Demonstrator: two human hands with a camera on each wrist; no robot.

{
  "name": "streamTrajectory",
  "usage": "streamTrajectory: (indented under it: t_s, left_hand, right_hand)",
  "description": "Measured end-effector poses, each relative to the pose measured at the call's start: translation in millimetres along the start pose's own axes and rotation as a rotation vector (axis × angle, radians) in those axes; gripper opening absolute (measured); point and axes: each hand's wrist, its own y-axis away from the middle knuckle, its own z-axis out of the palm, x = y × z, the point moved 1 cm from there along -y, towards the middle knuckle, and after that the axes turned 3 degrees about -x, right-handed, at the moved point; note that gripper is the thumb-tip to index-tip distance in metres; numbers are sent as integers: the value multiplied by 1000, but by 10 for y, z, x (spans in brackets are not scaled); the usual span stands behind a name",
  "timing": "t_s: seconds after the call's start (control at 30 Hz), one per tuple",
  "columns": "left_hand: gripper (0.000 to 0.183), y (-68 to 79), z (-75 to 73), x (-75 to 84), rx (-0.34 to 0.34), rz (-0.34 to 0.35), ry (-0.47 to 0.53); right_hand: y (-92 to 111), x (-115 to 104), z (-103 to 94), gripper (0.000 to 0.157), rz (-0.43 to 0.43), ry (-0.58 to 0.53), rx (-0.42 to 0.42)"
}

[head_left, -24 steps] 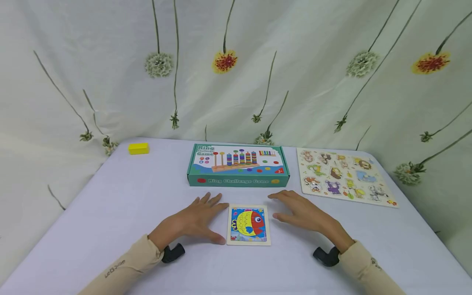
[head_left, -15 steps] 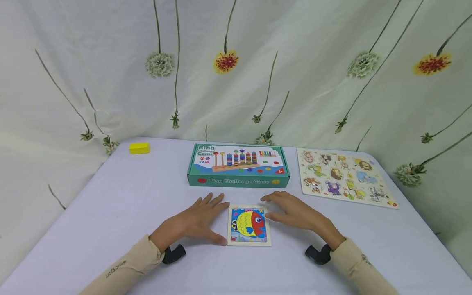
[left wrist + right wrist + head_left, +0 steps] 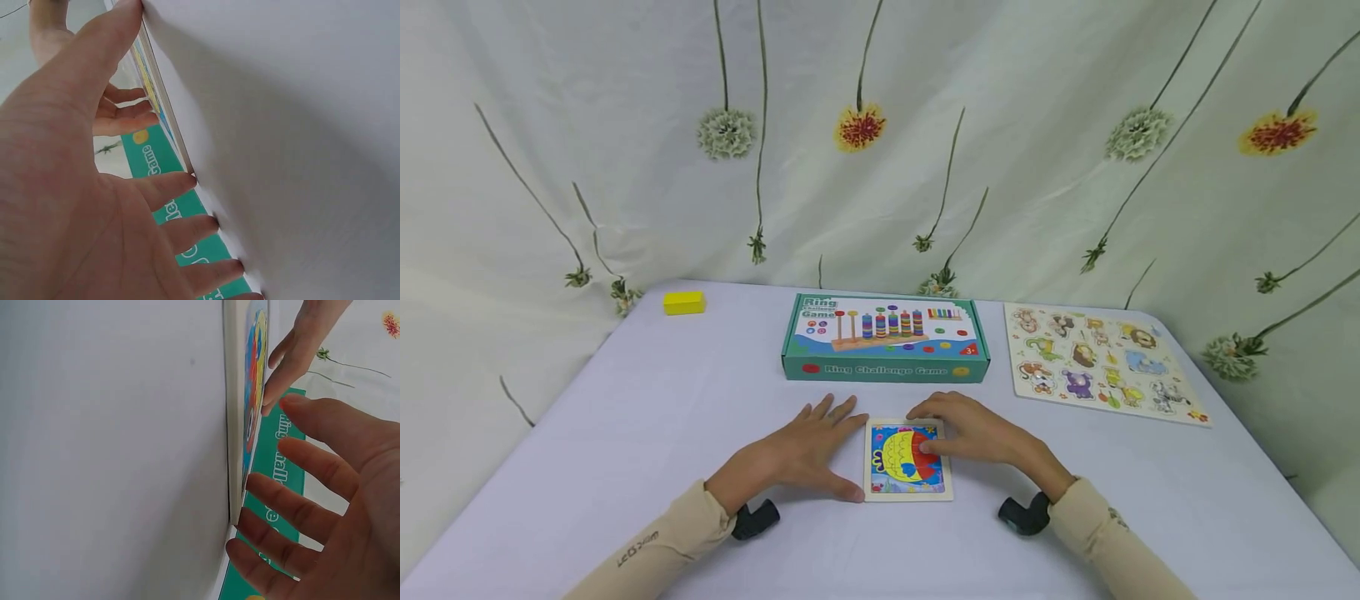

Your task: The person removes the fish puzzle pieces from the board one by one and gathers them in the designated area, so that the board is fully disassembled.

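Note:
A small square fish jigsaw puzzle (image 3: 906, 483) in a pale wooden frame lies flat on the white table (image 3: 715, 567). My left hand (image 3: 793, 452) is spread along its left side, the thumb and a fingertip at the frame's edge, as the left wrist view also has it. Over the puzzle's right side hovers my right hand (image 3: 973, 431), its thumb above the fish's red head, covering the eye. In the right wrist view the fingers (image 3: 287, 500) are loosely spread, some beside the frame's edge (image 3: 235, 412); whether they touch it I cannot tell.
Behind the puzzle lies a green Ring Challenge Game box (image 3: 886, 369). An animal peg puzzle board (image 3: 1101, 360) rests at the back right, and a yellow block (image 3: 684, 302) at the back left. A flower-printed cloth (image 3: 1037, 217) hangs behind the table.
My right hand has moved left, from beside the puzzle to over its right part. The left hand stays at the puzzle's left edge. Other things have not moved.

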Motion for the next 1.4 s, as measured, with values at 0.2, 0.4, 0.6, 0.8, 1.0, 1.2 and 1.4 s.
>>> streamTrajectory:
  t_s: [0.2,0.4,0.6,0.8,1.0,1.2,1.4]
  left_hand:
    - [102,3,-2,-2,-3,6,4]
    - [101,-4,-4,-11,-1,16,3]
    - [101,10,-15,-4,-4,26,13]
    - [102,13,-14,-1,-6,30,19]
    - [101,12,-4,-1,-11,19,5]
    - [102,7,3,-8,-9,3,-5]
    - [102,0,8,-8,-4,0,-4]
  right_hand:
    - [-108,-48,46,36,-63,20,-13]
    - [-217,-96,94,34,-90,69,-18]
    - [-274,-107,126,33,-86,71,-18]
    - [-300,-73,150,32,-62,24,-19]
    - [-331,-52,161,30,-64,-26,-11]
    - [-355,-57,172,29,-58,-31,-11]
    - [-367,-45,194,32,-45,-39,-13]
